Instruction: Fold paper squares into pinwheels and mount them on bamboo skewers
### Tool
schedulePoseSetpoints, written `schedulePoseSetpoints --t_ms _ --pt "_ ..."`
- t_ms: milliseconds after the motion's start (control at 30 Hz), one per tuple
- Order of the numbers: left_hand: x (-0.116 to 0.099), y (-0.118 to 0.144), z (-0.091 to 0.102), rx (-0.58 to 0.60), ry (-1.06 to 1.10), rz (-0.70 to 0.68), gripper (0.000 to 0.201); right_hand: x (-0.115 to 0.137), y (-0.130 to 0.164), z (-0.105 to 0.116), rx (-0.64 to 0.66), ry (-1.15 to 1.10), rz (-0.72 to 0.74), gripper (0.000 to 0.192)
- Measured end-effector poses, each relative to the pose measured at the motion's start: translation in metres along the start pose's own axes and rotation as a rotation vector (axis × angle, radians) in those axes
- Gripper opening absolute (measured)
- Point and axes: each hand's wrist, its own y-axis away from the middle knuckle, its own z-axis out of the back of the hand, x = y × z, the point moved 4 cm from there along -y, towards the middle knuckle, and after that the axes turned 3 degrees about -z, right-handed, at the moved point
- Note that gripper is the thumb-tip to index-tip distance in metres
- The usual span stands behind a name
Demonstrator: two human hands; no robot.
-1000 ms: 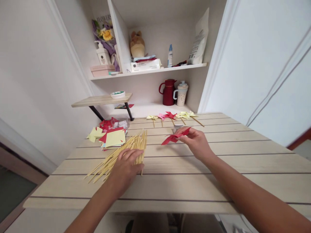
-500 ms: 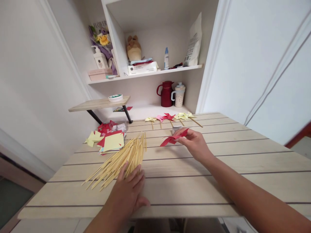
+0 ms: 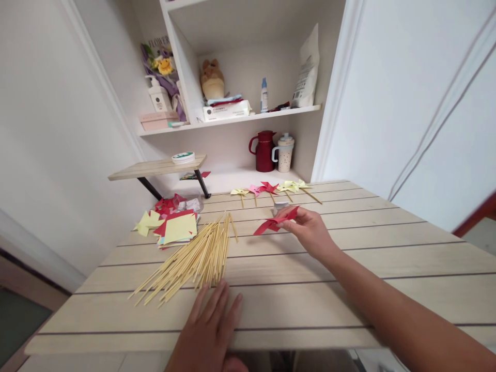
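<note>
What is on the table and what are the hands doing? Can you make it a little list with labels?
left hand: flat on the table, fingers spread, just in front of the wooden sticks, holding nothing
right hand: pinching a red paper pinwheel above the table
paper squares: yellow and red, stacked left of the sticks
finished pinwheels: yellow, pink and red, lined up along the far edge
behind: red jug and speckled cup under the shelf
</note>
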Motion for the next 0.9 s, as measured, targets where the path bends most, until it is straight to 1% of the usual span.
schedulePoseSetpoints --t_ms 100,200,267,333,400,433,467,533,567,600,633,667,700,767,833,867,900 --pt "-0.005 0.010 -0.002 0.005 0.008 0.020 0.097 0.001 0.000 0.000 0.014 -0.022 0.001 0.015" --pt "-0.011 0.017 -0.001 -0.005 -0.005 0.013 0.086 0.001 0.000 0.000 0.022 -0.049 -0.010 0.015" --pt "-0.013 0.019 0.003 -0.018 0.010 0.001 0.076 0.000 0.000 0.001 0.016 -0.051 -0.016 0.015" --pt "-0.014 0.021 0.010 -0.040 0.075 -0.028 0.066 -0.001 0.000 0.002 0.006 -0.041 -0.014 0.015" --pt "-0.012 0.021 0.020 -0.098 0.147 -0.048 0.059 -0.002 0.000 0.002 -0.004 -0.028 -0.005 0.015" --pt "-0.010 0.020 0.025 -0.130 0.168 -0.022 0.056 -0.002 0.000 0.002 -0.008 -0.024 0.000 0.014" --pt "-0.006 0.017 0.030 -0.173 0.169 0.036 0.053 -0.002 -0.001 0.002 -0.011 -0.020 0.003 0.014" --pt "0.002 0.007 0.034 -0.173 0.149 0.246 0.040 -0.003 -0.001 0.002 -0.012 -0.024 0.004 0.014" --pt "0.004 0.000 0.034 -0.186 0.138 0.325 0.035 -0.003 -0.001 0.002 -0.013 -0.032 0.003 0.014" --pt "0.005 -0.009 0.032 -0.149 0.128 0.396 0.033 -0.002 -0.001 0.002 -0.010 -0.042 0.003 0.014" --pt "0.004 -0.018 0.027 -0.079 0.115 0.462 0.035 -0.001 -0.002 0.002 -0.007 -0.053 0.004 0.014" --pt "0.003 -0.029 0.022 0.002 0.108 0.502 0.041 0.000 -0.002 0.002 -0.006 -0.063 0.007 0.014" --pt "0.001 -0.039 0.015 0.101 0.109 0.536 0.041 0.001 -0.002 0.003 -0.004 -0.072 0.012 0.014" --pt "-0.002 -0.057 0.004 0.268 0.111 0.565 0.026 0.003 -0.003 0.005 -0.005 -0.085 0.023 0.015" --pt "0.000 -0.072 -0.001 0.323 0.096 0.557 0.006 0.005 -0.004 0.006 -0.014 -0.097 0.030 0.015" --pt "0.003 -0.079 -0.004 0.332 0.098 0.542 0.007 0.006 -0.004 0.007 -0.020 -0.103 0.029 0.015" --pt "0.006 -0.086 -0.006 0.338 0.108 0.524 0.013 0.005 -0.005 0.008 -0.025 -0.109 0.024 0.016"
